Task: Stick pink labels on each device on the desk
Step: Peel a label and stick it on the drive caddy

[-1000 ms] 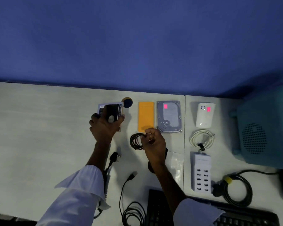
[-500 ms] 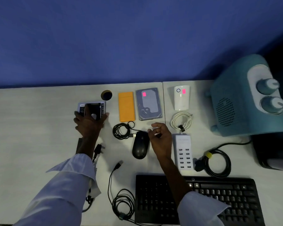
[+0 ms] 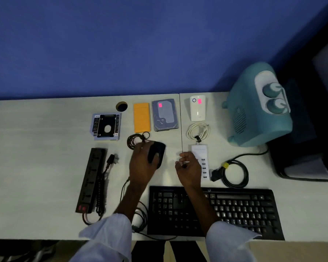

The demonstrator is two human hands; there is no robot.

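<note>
**Mouse (image 3: 157, 150): no label seen**

Located just beyond the keyboard (image 3: 235, 210), gripped by the left hand (image 3: 142, 163). The right hand (image 3: 187, 168) is curled nearby; a pinched label cannot be confirmed. The mouse is best held steady and the label pressed flat on top.

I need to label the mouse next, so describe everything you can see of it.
The mouse is black, rounded, smooth plastic by its look, lying on the desk in front of the hard drive, beside a coiled black cable. The left hand grips it, thumb on top, covering its near left part. No pink label shows.
</note>
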